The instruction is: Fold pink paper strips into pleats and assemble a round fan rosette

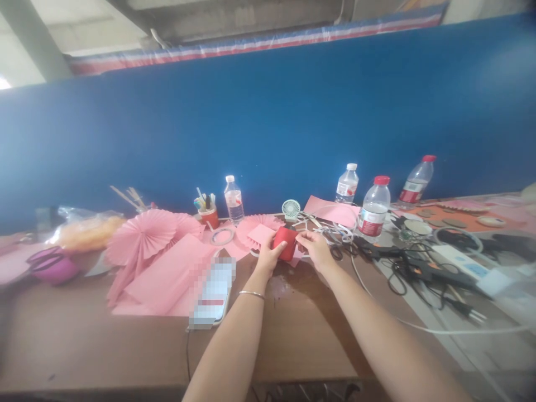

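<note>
Near the middle of the table, my left hand (pixel 271 251) grips a small red object (pixel 285 243) from its left side, thumb on the near face. At the red object's right edge, my right hand (pixel 313 247) is closed in a pinch; what its fingers hold is too small to make out. Behind the red object lie a pink pleated paper fan (pixel 255 228) and a small round white-green fan (pixel 291 209). A phone (pixel 213 293) lies left of my left forearm, partly on pink paper (pixel 167 273).
Water bottles (pixel 234 201) stand along the blue partition (pixel 251 123), beside a pen cup (pixel 208 216). Tangled black cables (pixel 422 271) and a white power strip (pixel 458 261) cover the right side. A purple pouch (pixel 54 267) and a plastic bag (pixel 86 230) lie left.
</note>
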Motion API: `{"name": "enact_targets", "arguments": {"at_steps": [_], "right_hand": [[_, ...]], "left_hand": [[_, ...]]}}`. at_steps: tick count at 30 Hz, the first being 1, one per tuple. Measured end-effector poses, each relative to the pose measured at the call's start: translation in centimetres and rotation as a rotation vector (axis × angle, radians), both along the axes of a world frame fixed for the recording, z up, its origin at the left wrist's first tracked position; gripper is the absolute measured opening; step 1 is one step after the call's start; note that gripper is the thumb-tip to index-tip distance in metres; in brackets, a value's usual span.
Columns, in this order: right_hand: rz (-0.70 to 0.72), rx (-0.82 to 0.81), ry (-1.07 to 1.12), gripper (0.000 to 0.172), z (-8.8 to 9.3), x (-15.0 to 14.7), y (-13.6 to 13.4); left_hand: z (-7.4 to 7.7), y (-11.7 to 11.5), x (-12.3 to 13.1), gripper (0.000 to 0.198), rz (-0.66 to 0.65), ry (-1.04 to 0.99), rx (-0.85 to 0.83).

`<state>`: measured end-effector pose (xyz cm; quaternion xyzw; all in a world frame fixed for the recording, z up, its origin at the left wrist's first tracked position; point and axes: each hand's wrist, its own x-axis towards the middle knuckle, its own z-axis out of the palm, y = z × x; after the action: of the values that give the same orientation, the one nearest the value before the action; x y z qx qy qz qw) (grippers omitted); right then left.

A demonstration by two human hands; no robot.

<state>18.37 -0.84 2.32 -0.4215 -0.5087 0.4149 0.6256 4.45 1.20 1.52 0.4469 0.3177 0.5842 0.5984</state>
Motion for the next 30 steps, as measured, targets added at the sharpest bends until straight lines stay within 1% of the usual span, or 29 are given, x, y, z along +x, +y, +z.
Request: {"name": "enact_targets", "arguments": {"at_steps": [7, 12, 17, 19, 25, 30], "right_hand": [[-0.013, -0.04, -0.058, 0.022, -0.4, 0.2, 0.3], [-0.046, -0.072, -0.091, 0.022, -0.5, 0.0, 0.2], [-0.064, -0.101, -0.086, 0.02, -0.4, -0.3, 0.1], [-0.067, -0.109, -0.084, 0.019, -0.4, -0.4, 0.1], [-0.072, -0.108, -0.094, 0.018, -0.6, -0.5, 0.2], [-0.09, -0.1, -0.154, 0.019, -0.9, -0.4, 0.3]], "left_hand": [[-0.6, 0.5, 0.0, 0.043, 0.029, 0.05, 0.05], [-0.9, 0.7, -0.1, 0.045, 0.041, 0.001, -0.001], [-1.1, 0.8, -0.1, 0.045, 0.032, 0.093, 0.058], [-1.2, 0.8, 0.0, 0.044, 0.04, 0.106, 0.064], [-1.0, 0.7, 0.1, 0.043, 0.061, 0.058, 0.031], [-1.0, 0.7, 0.1, 0.043, 0.064, 0.112, 0.059]]}}
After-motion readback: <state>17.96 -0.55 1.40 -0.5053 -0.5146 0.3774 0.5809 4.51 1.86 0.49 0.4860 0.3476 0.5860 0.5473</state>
